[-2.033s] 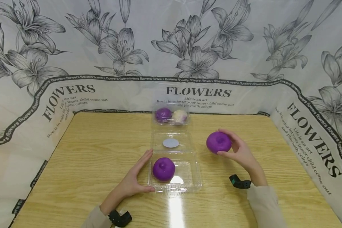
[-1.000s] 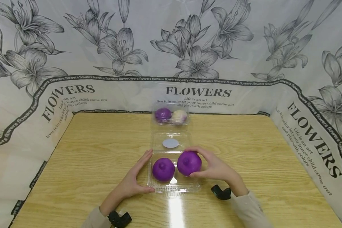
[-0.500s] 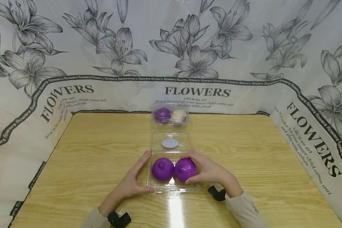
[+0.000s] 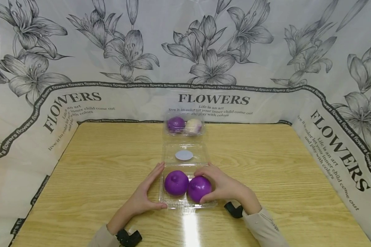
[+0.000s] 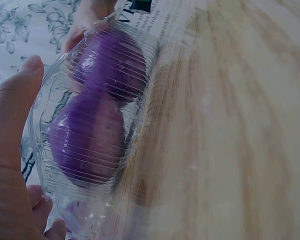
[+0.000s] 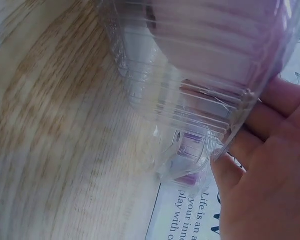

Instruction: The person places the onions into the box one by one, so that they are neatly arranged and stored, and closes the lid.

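A clear plastic clamshell container (image 4: 190, 203) lies with its lid folded back, holding two smooth purple onions. The left onion (image 4: 176, 183) has its nub facing up. Beside it, touching or nearly so, is the right onion (image 4: 199, 189), tilted with its nub toward the left. My right hand (image 4: 227, 185) holds this one, thumb at the front and fingers behind; in the right wrist view some fingertips touch the ribbed container wall (image 6: 190, 112). My left hand (image 4: 143, 192) spans the container's left side with extended fingers at the rear corner and thumb by the front corner.
The lid (image 4: 201, 152) with an oval white label (image 4: 184, 155) lies behind the base. Further back stands another clear container (image 4: 185, 133) with a purple onion (image 4: 176, 125) and a whitish-purple one (image 4: 193, 126). Flower-printed cloth (image 4: 216, 68) walls the wooden table (image 4: 111, 147).
My right hand has brought its purple onion from the right, above the table, leftward into the container beside the other one. The onion has sunk lower and tilted. My left hand has stayed put.
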Demonstrator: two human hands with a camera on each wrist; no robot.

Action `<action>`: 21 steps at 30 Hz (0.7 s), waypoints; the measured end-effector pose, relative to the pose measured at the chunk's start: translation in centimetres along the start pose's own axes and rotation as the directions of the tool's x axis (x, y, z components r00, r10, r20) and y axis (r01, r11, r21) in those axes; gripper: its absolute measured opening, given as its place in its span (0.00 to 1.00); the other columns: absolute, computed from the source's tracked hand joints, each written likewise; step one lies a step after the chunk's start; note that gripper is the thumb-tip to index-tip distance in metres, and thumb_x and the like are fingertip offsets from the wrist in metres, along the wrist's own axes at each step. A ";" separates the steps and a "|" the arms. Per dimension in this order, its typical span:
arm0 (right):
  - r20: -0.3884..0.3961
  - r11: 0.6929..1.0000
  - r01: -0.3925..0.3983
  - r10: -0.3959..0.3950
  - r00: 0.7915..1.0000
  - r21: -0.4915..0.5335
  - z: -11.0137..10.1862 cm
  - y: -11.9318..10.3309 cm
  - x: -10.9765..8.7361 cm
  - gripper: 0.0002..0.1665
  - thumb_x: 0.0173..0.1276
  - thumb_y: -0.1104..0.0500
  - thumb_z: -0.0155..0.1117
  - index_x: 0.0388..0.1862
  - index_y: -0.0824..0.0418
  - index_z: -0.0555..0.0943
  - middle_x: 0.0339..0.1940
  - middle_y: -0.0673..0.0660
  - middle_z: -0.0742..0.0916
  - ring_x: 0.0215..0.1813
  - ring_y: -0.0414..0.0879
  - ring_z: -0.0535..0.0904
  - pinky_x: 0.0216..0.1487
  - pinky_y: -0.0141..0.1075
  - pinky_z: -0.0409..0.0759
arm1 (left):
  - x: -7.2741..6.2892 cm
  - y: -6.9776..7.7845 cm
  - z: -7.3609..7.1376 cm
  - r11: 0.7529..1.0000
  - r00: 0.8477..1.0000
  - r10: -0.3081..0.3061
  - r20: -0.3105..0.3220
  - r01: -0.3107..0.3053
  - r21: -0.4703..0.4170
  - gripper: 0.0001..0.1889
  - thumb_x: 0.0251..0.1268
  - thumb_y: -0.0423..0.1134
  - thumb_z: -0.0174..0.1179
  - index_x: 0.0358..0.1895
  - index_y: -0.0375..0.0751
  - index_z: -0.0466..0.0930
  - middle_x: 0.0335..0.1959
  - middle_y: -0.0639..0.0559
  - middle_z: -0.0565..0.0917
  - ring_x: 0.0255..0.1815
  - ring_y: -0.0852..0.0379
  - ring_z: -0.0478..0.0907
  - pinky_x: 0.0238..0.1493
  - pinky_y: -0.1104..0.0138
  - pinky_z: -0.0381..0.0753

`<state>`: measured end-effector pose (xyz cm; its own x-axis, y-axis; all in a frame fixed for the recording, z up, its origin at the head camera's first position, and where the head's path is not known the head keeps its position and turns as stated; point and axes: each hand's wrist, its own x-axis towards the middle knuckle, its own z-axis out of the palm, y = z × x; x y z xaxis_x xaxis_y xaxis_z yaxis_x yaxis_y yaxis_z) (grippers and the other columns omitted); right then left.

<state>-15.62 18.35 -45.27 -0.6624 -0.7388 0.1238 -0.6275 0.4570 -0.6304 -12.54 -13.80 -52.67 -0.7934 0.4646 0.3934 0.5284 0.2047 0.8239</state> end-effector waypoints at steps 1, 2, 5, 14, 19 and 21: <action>0.000 1.000 0.011 -0.011 1.000 -0.005 0.0 0.1 0.0 0.48 0.44 0.41 0.83 0.60 0.62 0.76 0.60 0.53 0.81 0.65 0.50 0.71 0.75 0.64 0.49 | 0.0 0.0 0.0 1.000 1.000 -0.003 0.001 0.003 -0.002 0.63 0.37 0.50 0.82 0.78 0.36 0.52 0.81 0.45 0.51 0.81 0.45 0.42 0.78 0.56 0.42; 0.002 1.000 0.021 -0.021 1.000 -0.005 0.0 0.1 0.0 0.48 0.44 0.40 0.82 0.61 0.62 0.76 0.60 0.53 0.81 0.65 0.51 0.71 0.75 0.65 0.46 | 0.0 -0.1 0.0 1.000 1.000 -0.004 0.001 0.004 -0.002 0.63 0.37 0.50 0.82 0.78 0.36 0.52 0.81 0.45 0.51 0.81 0.45 0.42 0.78 0.55 0.42; 0.009 1.000 0.031 -0.031 0.999 0.001 -0.2 0.1 -0.1 0.49 0.47 0.40 0.81 0.62 0.64 0.76 0.62 0.55 0.80 0.68 0.55 0.70 0.75 0.66 0.45 | 0.0 -0.1 0.0 1.000 1.000 -0.005 0.002 0.005 -0.006 0.63 0.38 0.50 0.82 0.78 0.36 0.52 0.81 0.45 0.51 0.81 0.45 0.42 0.78 0.55 0.42; 0.012 0.992 0.090 -0.092 0.996 0.083 -0.5 0.7 -0.4 0.40 0.50 0.50 0.81 0.62 0.60 0.77 0.62 0.59 0.81 0.68 0.55 0.72 0.75 0.64 0.42 | 0.0 0.0 0.0 1.000 1.000 0.003 0.004 -0.003 -0.017 0.63 0.37 0.48 0.82 0.78 0.38 0.51 0.80 0.43 0.51 0.81 0.43 0.41 0.78 0.57 0.41; 0.016 0.992 0.066 -0.068 0.998 0.109 -0.5 0.7 -0.4 0.40 0.48 0.50 0.82 0.60 0.58 0.78 0.61 0.58 0.82 0.68 0.55 0.72 0.77 0.62 0.41 | 0.0 -0.1 0.0 1.000 1.000 0.005 0.004 -0.005 -0.015 0.63 0.38 0.48 0.82 0.78 0.37 0.51 0.80 0.42 0.51 0.81 0.42 0.41 0.78 0.56 0.41; 0.018 0.992 0.053 -0.055 0.998 0.116 -0.6 0.6 -0.4 0.40 0.47 0.50 0.82 0.60 0.58 0.79 0.61 0.58 0.82 0.69 0.56 0.71 0.77 0.62 0.41 | 0.1 -0.1 0.0 1.000 1.000 0.009 0.005 -0.009 -0.013 0.63 0.38 0.48 0.82 0.78 0.37 0.51 0.80 0.42 0.51 0.80 0.42 0.41 0.78 0.57 0.41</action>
<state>-15.97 19.20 -45.27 -0.6190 -0.7720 0.1446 -0.6100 0.3566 -0.7076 -12.64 -13.82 -52.71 -0.7870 0.4705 0.3990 0.5317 0.1892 0.8255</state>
